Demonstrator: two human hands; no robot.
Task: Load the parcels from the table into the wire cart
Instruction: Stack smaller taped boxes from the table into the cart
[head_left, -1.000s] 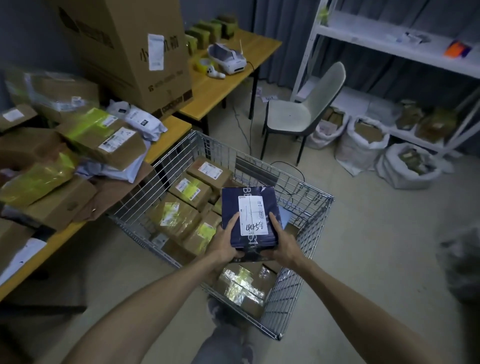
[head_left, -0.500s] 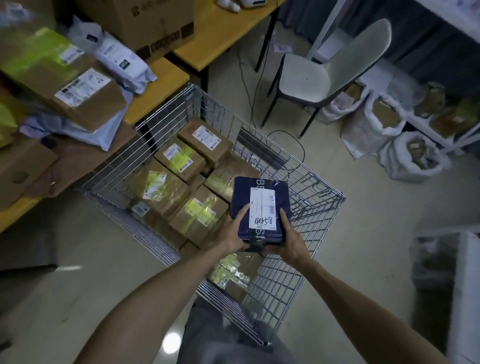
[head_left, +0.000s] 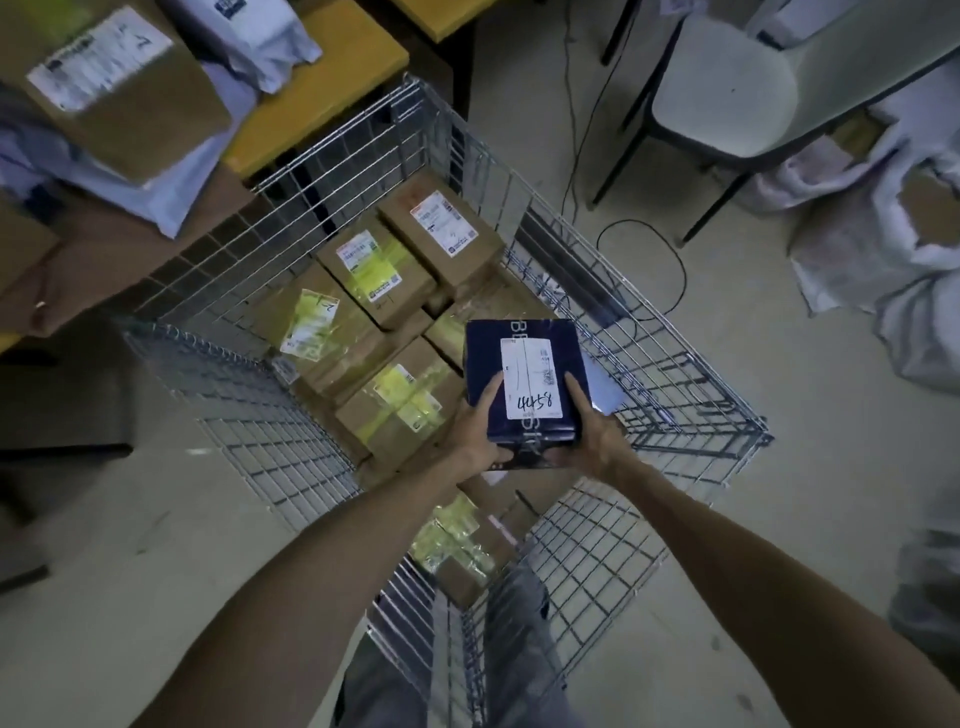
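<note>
1. Navy parcel (head_left: 524, 379), white label handwritten "4458", is held over the inside of the wire cart (head_left: 270, 436), toward its right wall and clear of the contents.
2. Left hand (head_left: 478, 431) grips the parcel's near-left edge and right hand (head_left: 592, 431) the near-right. Thumbs lie flat on top beside the label; the other fingers are hidden underneath.
3. Brown boxes (head_left: 384, 270) with yellow tape crowd the cart's left and far floor, just left of the parcel.
4. Yellow tabletop (head_left: 322, 93) stands just beside the cart's far-left corner. It carries a labelled brown box (head_left: 130, 88) and a white mailer bag (head_left: 249, 31).
5. Beyond the cart's far-right side are a chair (head_left: 727, 93), a black cable (head_left: 670, 270) on the floor and white sacks (head_left: 883, 218).
</note>
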